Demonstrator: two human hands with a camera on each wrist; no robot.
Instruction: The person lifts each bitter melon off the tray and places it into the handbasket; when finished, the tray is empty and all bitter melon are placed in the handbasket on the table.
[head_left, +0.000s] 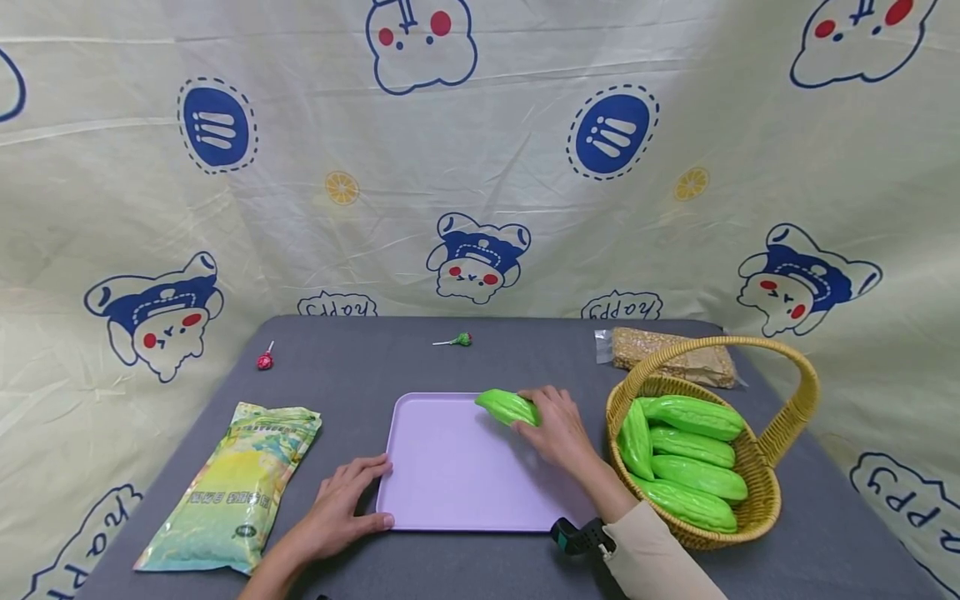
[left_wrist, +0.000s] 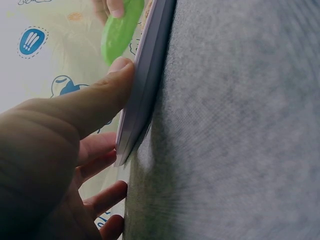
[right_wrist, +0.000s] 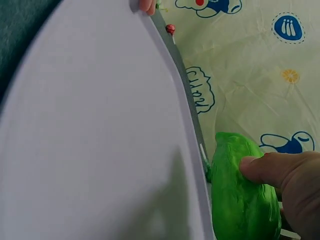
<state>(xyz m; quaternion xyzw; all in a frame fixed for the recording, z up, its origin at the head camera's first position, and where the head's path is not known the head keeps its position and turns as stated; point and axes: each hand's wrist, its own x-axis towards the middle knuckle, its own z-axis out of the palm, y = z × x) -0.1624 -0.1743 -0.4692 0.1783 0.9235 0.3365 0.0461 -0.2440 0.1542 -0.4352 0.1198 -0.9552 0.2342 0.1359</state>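
My right hand (head_left: 557, 427) grips a green bitter melon (head_left: 507, 407), thumb on one side, above the far right part of a lilac tray (head_left: 450, 467). In the right wrist view the melon (right_wrist: 240, 195) shows close up beside the tray's rim. My left hand (head_left: 347, 506) rests at the tray's left edge, thumb and fingertips touching the rim, fingers fairly straight. The left wrist view shows that thumb (left_wrist: 112, 82) against the rim. To the right, a woven basket (head_left: 765, 500) with a tall handle holds several more bitter melons (head_left: 697, 477).
A yellow-green plastic package (head_left: 232, 492) lies left of the tray. Toward the back are a red lollipop (head_left: 265, 360), a green lollipop (head_left: 463, 339) and a clear bag of grains (head_left: 667, 354), partly behind the basket handle. A patterned cloth (head_left: 300, 250) hangs behind the grey table (head_left: 345, 375).
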